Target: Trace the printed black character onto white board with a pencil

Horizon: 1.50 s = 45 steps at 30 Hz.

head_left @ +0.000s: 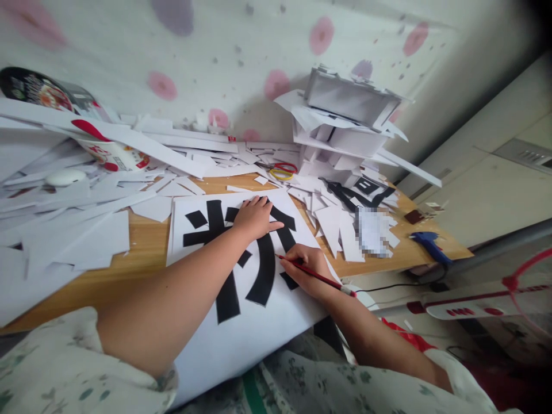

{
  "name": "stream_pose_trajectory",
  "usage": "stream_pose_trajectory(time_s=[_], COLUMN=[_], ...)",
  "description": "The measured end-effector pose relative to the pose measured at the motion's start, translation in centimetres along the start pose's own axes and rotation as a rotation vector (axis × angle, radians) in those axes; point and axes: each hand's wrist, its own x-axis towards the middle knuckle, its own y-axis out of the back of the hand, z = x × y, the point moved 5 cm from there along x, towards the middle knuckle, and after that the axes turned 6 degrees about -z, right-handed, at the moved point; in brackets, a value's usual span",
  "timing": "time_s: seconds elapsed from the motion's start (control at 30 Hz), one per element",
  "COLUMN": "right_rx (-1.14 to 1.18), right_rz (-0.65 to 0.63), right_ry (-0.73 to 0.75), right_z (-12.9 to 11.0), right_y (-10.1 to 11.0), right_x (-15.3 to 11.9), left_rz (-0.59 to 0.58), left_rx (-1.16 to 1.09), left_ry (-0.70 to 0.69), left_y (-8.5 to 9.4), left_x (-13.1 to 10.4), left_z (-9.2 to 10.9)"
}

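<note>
On a large white sheet (194,339) lie black cut-out strokes (227,287) that form a big Chinese character. My left hand (254,217) rests flat across the upper strokes, fingers stretched out and thumb apart, covering part of them. A red and black pencil (319,277) is gripped in my right hand (304,265). Its tip is close to the right edge of the long curved stroke (267,259). The near part of the sheet hangs past the table edge toward my lap.
White board scraps (64,241) cover the table's left and back. Red and yellow scissors (282,171) lie behind the sheet. A white board structure (345,115) stands back right. More black cut-outs (366,192) and a blue glue gun (426,244) lie right. A paper bowl (118,156) stands left.
</note>
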Motion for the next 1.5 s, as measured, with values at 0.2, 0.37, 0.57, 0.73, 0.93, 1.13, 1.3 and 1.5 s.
stream_pose_trajectory(time_s=[0.2,0.37,0.57,0.73,0.93,1.13,1.3,1.5], right_rx=[0.007,0.028,0.034,0.079,0.084,-0.012,-0.004,-0.043], right_rz=[0.011,-0.014,-0.04,-0.085,-0.124,-0.067,0.025,-0.023], right_ry=[-0.016,0.001,0.001,-0.003,0.043,0.036,0.086,0.149], right_z=[0.2,0.3,0.0,-0.2,-0.6,-0.7,-0.8,-1.3], right_y=[-0.1,-0.1,0.0,0.0,0.0,-0.3,-0.6,-0.5], right_x=[-0.5,-0.6,-0.9,-1.0,-1.1,-1.9,-2.7,-2.9], left_rz=[0.0,0.003,0.003,0.007,-0.001,-0.006,-0.003,0.0], left_rx=[0.001,-0.008,-0.01,-0.013,-0.02,-0.021,-0.02,-0.015], left_ry=[-0.001,-0.002,0.005,0.001,0.002,0.004,0.003,0.003], left_y=[0.0,0.0,-0.3,-0.4,-0.3,-0.4,-0.7,-0.7], left_x=[0.0,0.0,0.2,0.2,0.1,0.3,0.5,0.5], left_z=[0.0,-0.1,-0.2,-0.2,-0.2,-0.2,-0.3,-0.3])
